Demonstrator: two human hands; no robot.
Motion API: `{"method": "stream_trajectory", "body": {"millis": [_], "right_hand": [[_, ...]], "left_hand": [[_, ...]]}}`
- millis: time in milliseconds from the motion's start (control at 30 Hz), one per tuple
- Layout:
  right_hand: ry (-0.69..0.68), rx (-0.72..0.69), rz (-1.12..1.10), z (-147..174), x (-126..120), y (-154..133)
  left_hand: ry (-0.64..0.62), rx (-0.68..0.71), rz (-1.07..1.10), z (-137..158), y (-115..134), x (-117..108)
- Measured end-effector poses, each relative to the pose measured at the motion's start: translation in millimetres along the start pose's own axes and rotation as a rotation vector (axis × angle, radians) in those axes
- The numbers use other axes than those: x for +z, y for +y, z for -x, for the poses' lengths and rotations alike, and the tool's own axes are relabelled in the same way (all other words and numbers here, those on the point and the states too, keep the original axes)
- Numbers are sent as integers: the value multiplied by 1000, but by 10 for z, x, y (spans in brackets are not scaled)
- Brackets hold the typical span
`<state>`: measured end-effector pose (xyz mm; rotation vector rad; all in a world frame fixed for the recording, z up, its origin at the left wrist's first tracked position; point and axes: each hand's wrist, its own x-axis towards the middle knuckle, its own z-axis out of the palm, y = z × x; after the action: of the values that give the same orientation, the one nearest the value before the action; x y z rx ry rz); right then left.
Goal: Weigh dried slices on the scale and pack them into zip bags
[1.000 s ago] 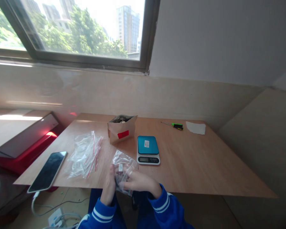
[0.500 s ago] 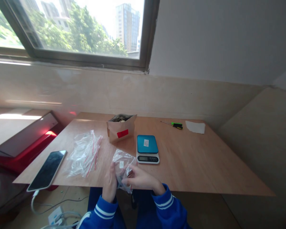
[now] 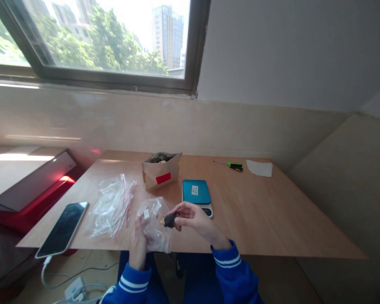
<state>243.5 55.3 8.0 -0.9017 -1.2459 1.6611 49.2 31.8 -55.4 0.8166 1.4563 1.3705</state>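
Note:
My left hand [image 3: 138,240] grips a clear plastic zip bag [image 3: 155,217] with a small white label, at the table's front edge. Between the fingers and thumb of my right hand [image 3: 193,221] is a dark brown and tan piece [image 3: 170,220], perhaps a dried mushroom. It is just right of the bag and overlaps it from my view; its exact kind is unclear. Behind my right hand lies a kitchen scale [image 3: 196,192] with a blue top, its display partly covered. An open brown paper bag [image 3: 155,175] with a red label stands behind the plastic bag, tan pieces showing at its mouth.
Several clear zip bags [image 3: 109,207] lie in a pile on the left. A phone [image 3: 63,228] with a charging cable rests at the front left edge. Farther back on the right are two screwdrivers [image 3: 234,166] and a white paper piece [image 3: 259,168].
My right hand has moved up and to the right, bringing the dark brown piece into plain view. My left hand and the plastic bag have shifted slightly left.

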Motion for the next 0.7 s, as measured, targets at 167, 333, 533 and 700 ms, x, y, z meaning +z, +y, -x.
{"method": "stream_trajectory", "body": {"millis": [167,333,533,700], "right_hand": [[142,-357,186,-492,-176,-664],[63,-564,519,-1172,-261,-1215],[-151,-564,967,-1613,-317,-1238],[-35,-630,1171,-1631,-346,-1065]], "left_hand": [[3,-83,-44,-9,16,-66],[40,-65,-77,-26,15,-170],[89,-127,-6,-91,-91,-337],[96,-158,59,-102,-52,-421]]}}
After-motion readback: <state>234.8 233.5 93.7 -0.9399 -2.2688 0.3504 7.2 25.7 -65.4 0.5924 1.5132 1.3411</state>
